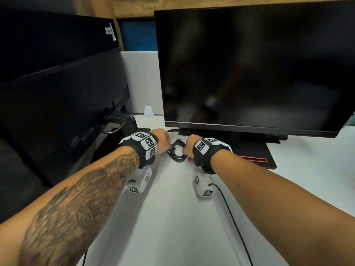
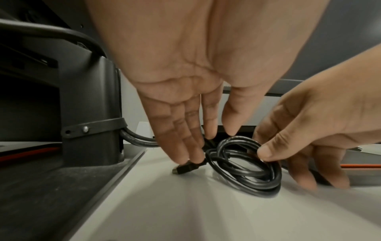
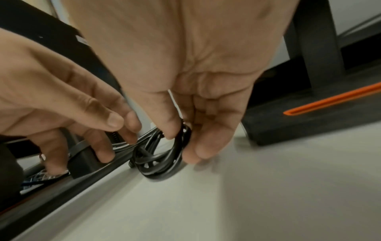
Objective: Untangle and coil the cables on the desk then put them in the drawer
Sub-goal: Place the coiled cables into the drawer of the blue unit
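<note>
with the black cable (image 2: 245,164) already wound into a small bundle of loops, looks well on with the coiling but not finished. bundle standing on the white desk (image 1: 172,217) between the two hands, just in front of the base of the right-hand monitor (image 1: 249,70). right hand (image 3: 198,91) clamped on the far side of the loops, thumb through the ring and fingertips under it, holding the coil half upright. left hand (image 2: 185,91) beside the coil with fingers nearly straight, tips down on or near the loose end by the plug (image 2: 182,168); cannot tell for certain whether pinching that end or only touching it, though the right wrist view hints at thumb and forefinger meeting over a strand. hands close together, coil between them. plug end lying out of the bundle, so probably the last turn or tuck left to do. no drawer anywhere in view, so stowing not yet begun. another thin black lead (image 1: 236,223) trailing across the desk under the right forearm, though likely part of the wrist camera gear. second dark monitor (image 1: 63,89) off to the left.
</note>
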